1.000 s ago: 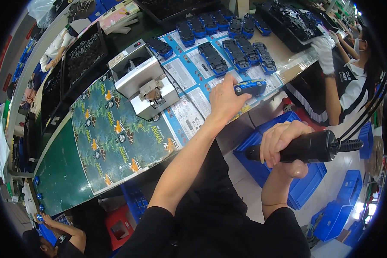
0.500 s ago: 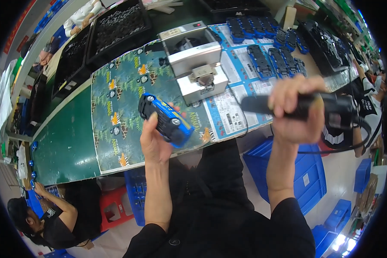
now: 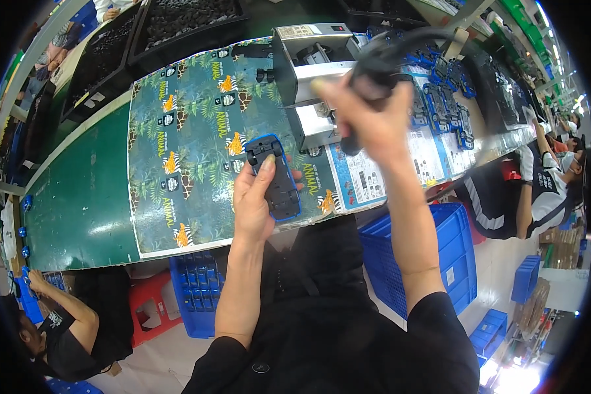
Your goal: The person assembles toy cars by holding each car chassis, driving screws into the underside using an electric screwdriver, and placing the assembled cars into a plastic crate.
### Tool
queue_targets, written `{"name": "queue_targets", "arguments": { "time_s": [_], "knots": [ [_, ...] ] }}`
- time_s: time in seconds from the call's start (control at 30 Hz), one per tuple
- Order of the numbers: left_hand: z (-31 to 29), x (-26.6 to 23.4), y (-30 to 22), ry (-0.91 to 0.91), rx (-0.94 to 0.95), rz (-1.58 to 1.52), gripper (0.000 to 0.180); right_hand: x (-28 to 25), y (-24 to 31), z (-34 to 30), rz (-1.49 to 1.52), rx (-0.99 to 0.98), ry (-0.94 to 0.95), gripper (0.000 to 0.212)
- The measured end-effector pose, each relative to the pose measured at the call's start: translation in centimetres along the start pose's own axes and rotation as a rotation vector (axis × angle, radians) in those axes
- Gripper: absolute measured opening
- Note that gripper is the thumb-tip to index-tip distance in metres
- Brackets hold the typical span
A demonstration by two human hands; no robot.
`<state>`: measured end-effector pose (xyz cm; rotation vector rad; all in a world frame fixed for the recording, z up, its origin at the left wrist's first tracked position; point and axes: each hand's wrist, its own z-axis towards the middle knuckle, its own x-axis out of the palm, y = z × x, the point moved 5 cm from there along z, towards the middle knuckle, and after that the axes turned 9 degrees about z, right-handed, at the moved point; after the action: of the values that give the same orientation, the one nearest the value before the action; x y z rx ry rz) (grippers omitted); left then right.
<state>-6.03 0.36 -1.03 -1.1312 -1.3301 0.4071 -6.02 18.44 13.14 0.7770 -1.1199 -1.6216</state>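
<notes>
My left hand (image 3: 251,207) holds a blue toy car (image 3: 280,184) over the patterned mat, its black underside facing up and my thumb pressed on it. In my right hand (image 3: 382,128) is a black corded power tool that looks like an electric screwdriver (image 3: 373,82), smeared by motion. The tool's narrow end points down beside the front of a silver metal box machine (image 3: 312,125), and my right hand covers part of that machine. Whether the tip touches it I cannot tell.
Several toy cars (image 3: 440,105) lie upside down on printed sheets at the right. Black trays (image 3: 136,56) of dark parts stand at the back left. A blue crate (image 3: 463,249) sits below the table edge. Co-workers are at the left (image 3: 72,335) and right (image 3: 505,190).
The toy car has turned from its side to underside up. My right hand has swung left with the power tool, whose narrow end now points down by the metal machine.
</notes>
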Motion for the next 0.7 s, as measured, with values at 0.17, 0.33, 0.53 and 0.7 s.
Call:
{"name": "queue_targets", "arguments": {
  "time_s": [0.17, 0.33, 0.53, 0.7],
  "knots": [
    [-0.2, 0.8, 0.6, 0.001, 0.078, 0.133, 0.025, -2.5, 0.7, -1.6, 0.23, -0.126, -0.129, 0.016],
    [-0.1, 0.9, 0.6, -0.016, 0.157, 0.191, 0.026, -3.3, 4.0, -0.8, 0.434, -0.392, 0.017, 0.013],
    [0.0, 1.2, 0.9, -0.003, 0.19, 0.229, 0.024, -2.4, 2.7, 0.4, 0.381, -0.381, -0.137, 0.015],
    [0.0, 0.4, 1.5, -0.048, 0.243, 0.286, 0.025, -0.7, 4.0, 0.9, 0.19, -0.242, -0.046, 0.017]
  ]
}}
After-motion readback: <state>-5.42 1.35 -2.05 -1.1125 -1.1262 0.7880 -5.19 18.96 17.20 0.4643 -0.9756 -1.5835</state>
